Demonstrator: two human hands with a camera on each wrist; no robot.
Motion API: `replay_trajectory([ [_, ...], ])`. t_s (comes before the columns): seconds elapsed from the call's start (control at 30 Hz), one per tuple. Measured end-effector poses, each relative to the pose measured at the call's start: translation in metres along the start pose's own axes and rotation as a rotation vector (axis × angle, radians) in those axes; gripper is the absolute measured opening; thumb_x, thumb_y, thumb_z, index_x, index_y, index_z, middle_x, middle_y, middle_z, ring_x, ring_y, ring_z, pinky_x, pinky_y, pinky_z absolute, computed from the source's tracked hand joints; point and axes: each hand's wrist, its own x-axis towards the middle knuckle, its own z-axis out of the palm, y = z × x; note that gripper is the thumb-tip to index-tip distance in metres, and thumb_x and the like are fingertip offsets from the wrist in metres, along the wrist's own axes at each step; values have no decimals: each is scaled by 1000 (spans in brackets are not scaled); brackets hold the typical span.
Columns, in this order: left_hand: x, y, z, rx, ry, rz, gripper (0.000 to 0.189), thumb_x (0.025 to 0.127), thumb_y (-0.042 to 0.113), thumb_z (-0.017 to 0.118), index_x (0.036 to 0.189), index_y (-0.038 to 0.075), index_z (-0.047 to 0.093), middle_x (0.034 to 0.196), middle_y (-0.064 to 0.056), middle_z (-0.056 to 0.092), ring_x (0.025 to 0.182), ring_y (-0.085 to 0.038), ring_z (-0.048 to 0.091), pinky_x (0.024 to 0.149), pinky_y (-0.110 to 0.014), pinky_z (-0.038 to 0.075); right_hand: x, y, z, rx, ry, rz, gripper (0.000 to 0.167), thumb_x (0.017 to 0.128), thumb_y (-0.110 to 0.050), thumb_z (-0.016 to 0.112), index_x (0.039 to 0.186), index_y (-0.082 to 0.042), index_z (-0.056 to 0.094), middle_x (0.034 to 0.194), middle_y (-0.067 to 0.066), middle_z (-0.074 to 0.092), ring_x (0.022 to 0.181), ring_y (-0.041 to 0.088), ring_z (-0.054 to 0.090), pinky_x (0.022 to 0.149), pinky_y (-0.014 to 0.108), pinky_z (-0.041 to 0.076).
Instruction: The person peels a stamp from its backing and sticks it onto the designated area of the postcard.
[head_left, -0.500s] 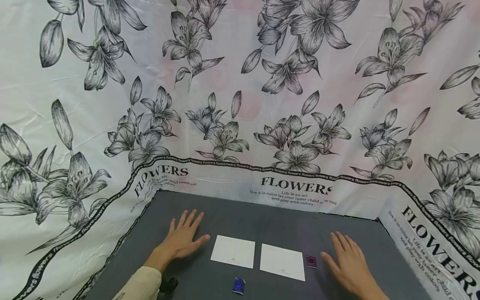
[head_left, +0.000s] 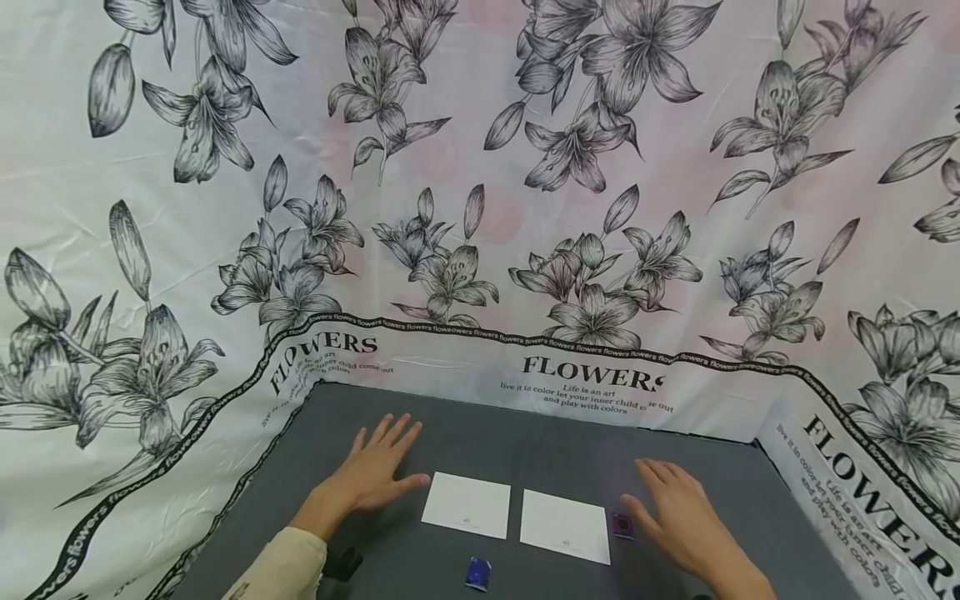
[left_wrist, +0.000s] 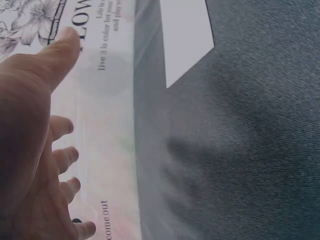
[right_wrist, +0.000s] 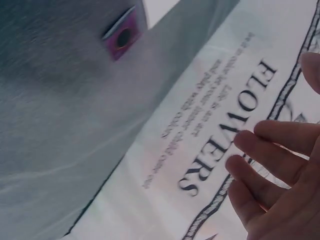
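Just left of right hand (head_left: 678,515), near thumb: purple packet (head_left: 623,526). Right fingers extended, holding nothing; left hand (head_left: 369,473) spread, farther off.

Two white cards (head_left: 467,502) lie flat side by side near a purple packet (head_left: 622,526).

Print (head_left: 467,521) on white card (head_left: 468,502) illegibly small, purple packet (right_wrist: 123,39) blurred

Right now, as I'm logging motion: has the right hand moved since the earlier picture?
Yes: in the head view, the right hand has shifted leftward, closer to the purple square.
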Motion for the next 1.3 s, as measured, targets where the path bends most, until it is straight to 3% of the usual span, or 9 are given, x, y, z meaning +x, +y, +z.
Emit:
replay_trajectory([
  [0.37,5,6,1,10,-11,30,91,98,60,75,170,16,41,181,-13,29,168,-48,15,126,-81,11,18,-32,-13,66,-94,-14,51,102,-39,77,134,0,73,131,15,77,124,39,68,105,67,50],
  [0.73,8,10,11,-14,-80,45,89,96,54,80,168,16,44,179,-16,31,168,-47,19,125,-81,13,28,-58,-5,113,-79,-60,34,94,-26,86,122,-6,81,117,4,82,112,27,71,99,53,57],
  [1.0,12,11,21,-26,-109,64,91,96,53,81,167,9,45,177,-22,33,165,-52,23,123,-83,14,31,-66,8,138,-95,-116,32,92,-25,88,117,-6,82,115,6,83,110,29,73,98,57,57],
  [1.27,17,-3,38,-98,-139,90,89,97,59,77,167,13,46,176,-22,34,165,-52,21,120,-86,14,29,-77,27,194,-87,-173,25,89,-18,89,110,-7,83,108,5,83,104,28,73,91,57,58],
  [1.3,20,-11,46,-94,-133,106,87,99,61,73,168,15,45,177,-21,33,166,-50,20,119,-87,15,29,-79,29,190,-76,-193,24,88,-18,89,109,-7,84,107,4,83,102,28,73,90,55,58],
])
